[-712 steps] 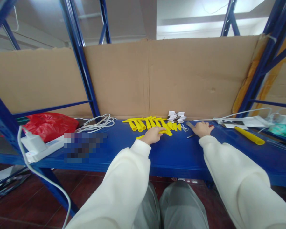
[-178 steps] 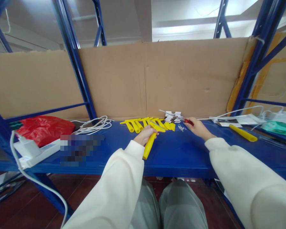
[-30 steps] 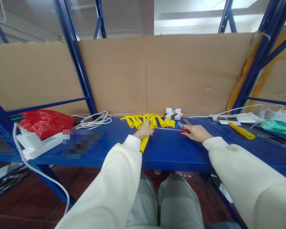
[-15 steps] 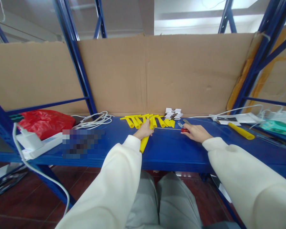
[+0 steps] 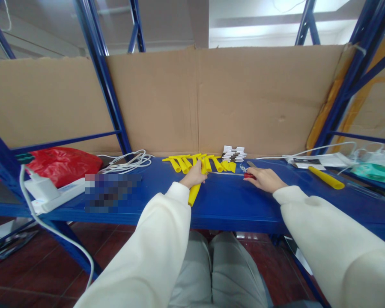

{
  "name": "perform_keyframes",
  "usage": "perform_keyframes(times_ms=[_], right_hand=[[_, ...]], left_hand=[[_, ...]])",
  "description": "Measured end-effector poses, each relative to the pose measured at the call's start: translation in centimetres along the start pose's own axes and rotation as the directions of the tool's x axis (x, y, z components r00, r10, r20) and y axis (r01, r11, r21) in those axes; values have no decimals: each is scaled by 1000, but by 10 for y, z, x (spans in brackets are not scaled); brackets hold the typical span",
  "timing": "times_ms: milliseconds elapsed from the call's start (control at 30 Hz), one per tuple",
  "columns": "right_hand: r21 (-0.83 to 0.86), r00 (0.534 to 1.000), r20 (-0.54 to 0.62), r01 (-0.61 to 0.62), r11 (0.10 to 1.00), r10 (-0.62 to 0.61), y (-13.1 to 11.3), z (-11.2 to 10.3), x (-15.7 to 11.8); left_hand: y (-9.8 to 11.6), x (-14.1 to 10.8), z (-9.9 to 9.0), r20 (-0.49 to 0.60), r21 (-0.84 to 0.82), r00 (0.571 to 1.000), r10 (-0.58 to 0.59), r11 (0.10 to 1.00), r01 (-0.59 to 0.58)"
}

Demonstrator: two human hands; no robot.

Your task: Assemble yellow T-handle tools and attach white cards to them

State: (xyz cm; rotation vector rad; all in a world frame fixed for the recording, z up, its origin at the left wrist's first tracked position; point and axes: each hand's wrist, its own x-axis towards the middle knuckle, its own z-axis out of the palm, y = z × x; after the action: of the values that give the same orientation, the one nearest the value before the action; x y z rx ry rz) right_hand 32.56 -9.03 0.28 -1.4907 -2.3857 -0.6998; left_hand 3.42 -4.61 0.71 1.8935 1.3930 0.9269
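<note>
My left hand (image 5: 195, 174) is closed around a yellow plastic piece (image 5: 195, 194), whose tube end points toward the table's front edge. In my right hand (image 5: 265, 179) is the red handle of a screwdriver (image 5: 224, 173); its thin metal shaft runs left to the yellow piece at my left hand. Whether the tip touches the piece is too small to tell. Behind my left hand lie several similar yellow pieces (image 5: 174, 164) in a row. Small screws (image 5: 243, 167) are scattered beyond my right hand, beside a stack of white and black parts (image 5: 234, 154).
Another yellow tube (image 5: 326, 177) lies at the right, near white papers and cables. A red bag (image 5: 64, 164), a white power strip (image 5: 64, 194) and a coiled white cable (image 5: 128, 162) are at the left. Cardboard (image 5: 153, 98) stands behind the blue table (image 5: 237, 201).
</note>
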Motion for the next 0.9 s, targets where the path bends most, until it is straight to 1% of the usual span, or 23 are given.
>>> perform_keyframes(times_ms=[133, 267, 333, 467, 533, 700, 833, 900], right_hand=[[39, 1000, 19, 11, 999, -12, -2, 0, 0], [61, 999, 26, -38, 997, 36, -2, 0, 1], [52, 999, 26, -47, 998, 46, -2, -1, 1], [12, 1000, 6, -23, 1000, 23, -3, -3, 1], [11, 1000, 20, -18, 1000, 18, -3, -4, 0], [68, 997, 74, -26, 997, 21, -3, -3, 1], [69, 997, 65, -53, 996, 48, -3, -2, 1], [42, 999, 46, -29, 999, 27, -2, -2, 1]], left_hand=[[1, -1, 0, -11, 8, 1000, -3, 1000, 3], [4, -3, -1, -10, 25, 1000, -15, 1000, 16], [5, -4, -2, -15, 26, 1000, -22, 999, 22], [6, -5, -3, -26, 28, 999, -20, 999, 21], [6, -5, -2, -25, 30, 999, -22, 999, 23], [3, -3, -1, -18, 15, 1000, -22, 1000, 23], [-1, 2, -1, -10, -20, 1000, 2, 1000, -2], [-3, 4, -1, -6, -35, 1000, 8, 999, -8]])
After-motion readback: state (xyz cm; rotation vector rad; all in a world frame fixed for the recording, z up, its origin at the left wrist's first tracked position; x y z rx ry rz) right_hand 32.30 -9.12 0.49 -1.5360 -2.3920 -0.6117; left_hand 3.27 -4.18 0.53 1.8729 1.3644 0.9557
